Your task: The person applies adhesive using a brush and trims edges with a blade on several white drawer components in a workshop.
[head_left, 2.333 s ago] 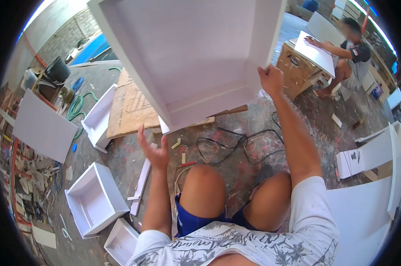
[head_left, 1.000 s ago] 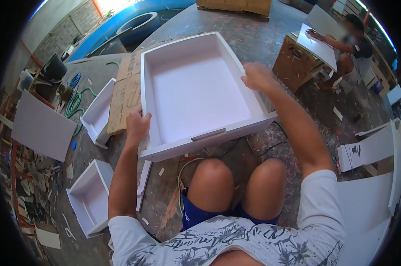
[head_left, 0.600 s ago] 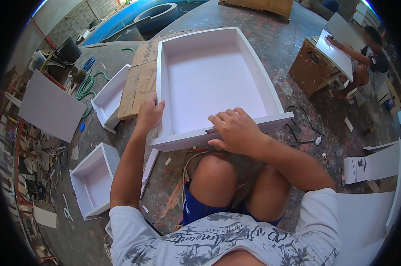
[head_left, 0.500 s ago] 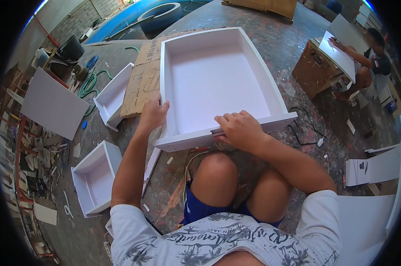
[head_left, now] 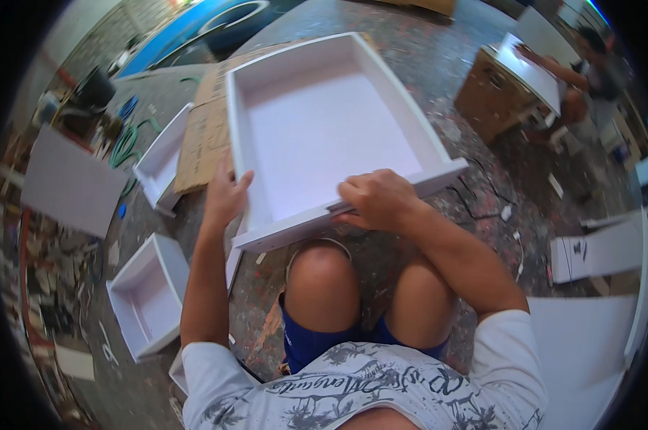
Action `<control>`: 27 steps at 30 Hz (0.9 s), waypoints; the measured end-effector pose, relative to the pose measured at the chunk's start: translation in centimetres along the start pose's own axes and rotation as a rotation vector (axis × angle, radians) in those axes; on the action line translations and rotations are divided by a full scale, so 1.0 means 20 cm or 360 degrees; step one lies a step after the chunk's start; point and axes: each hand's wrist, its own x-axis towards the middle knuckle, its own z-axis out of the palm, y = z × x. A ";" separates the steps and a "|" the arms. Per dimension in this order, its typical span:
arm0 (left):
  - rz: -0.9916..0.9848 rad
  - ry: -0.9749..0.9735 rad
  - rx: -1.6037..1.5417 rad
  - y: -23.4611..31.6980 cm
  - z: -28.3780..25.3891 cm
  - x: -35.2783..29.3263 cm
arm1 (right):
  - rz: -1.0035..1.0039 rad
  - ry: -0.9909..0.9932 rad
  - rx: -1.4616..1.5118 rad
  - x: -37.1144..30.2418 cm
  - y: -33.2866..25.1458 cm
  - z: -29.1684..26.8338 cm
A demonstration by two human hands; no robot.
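A big white drawer (head_left: 324, 136) with a curved far end stands in front of my knees, open side up. My right hand (head_left: 378, 201) is closed round the top edge of its front panel (head_left: 288, 228), at the notch near the middle. Against the outside of the drawer's left wall rests my left hand (head_left: 227, 192), its fingers stretched out and slightly blurred, with the thumb apart by the wall's top edge. Part of a flat cardboard sheet (head_left: 200, 147) shows to the left, running under the drawer.
Two smaller white drawers (head_left: 168, 290) lie to the left. Green hose (head_left: 125, 147) and a leaning white board (head_left: 73, 179) are farther out. At the right are black cable (head_left: 474, 208), white panels (head_left: 589, 344), and a person (head_left: 589, 79) working at a brown cabinet (head_left: 492, 100).
The whole view has shifted, so the drawer sits further left and higher. My left hand's fingers have loosened and straightened at the left wall. My right hand keeps its grip on the front panel.
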 end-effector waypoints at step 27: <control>0.0386 -0.0653 -0.0170 1.04 0.83 0.20 | 0.0366 0.0817 -0.0825 -0.87 0.28 -0.55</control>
